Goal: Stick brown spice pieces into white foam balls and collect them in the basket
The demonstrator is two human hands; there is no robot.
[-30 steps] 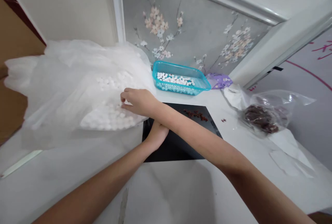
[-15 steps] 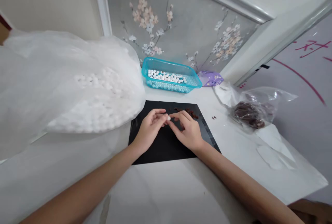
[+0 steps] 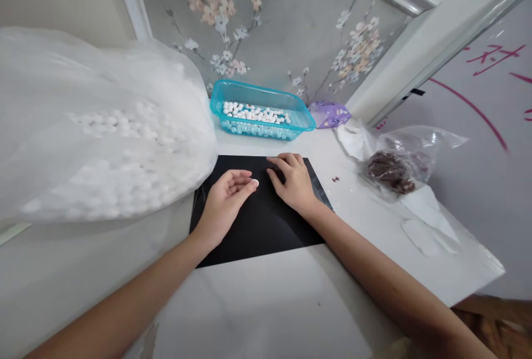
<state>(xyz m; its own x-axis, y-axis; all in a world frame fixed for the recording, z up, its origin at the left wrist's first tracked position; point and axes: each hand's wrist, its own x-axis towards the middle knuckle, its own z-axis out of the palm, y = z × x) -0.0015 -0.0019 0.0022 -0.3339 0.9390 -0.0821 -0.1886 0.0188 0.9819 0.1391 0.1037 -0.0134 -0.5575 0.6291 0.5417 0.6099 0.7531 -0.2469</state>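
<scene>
left hand [image 3: 226,199] pinches a white bead [image 3: 255,182]; right hand [image 3: 293,183] palm-down on black mat [image 3: 257,229], grasp hidden; red writing [image 3: 496,55] illegible.

white pellet [image 3: 254,182]: too tiny to identify | white bag [image 3: 83,126]: cropped left

We see a thin black sheet [image 3: 257,226], matt and smooth, on a white bench [image 3: 257,303] with a glossy, stone-like polish. The big bag [image 3: 83,98] is thin, milky plastic film, softly creased. The teal basket [image 3: 270,132] is shiny moulded plastic with fine mesh walls. The small white ball [image 3: 255,183] at our left hand [image 3: 224,204] looks smooth and matt. The smaller bag [image 3: 415,143] is clear, glossy, crinkled plastic.
</scene>
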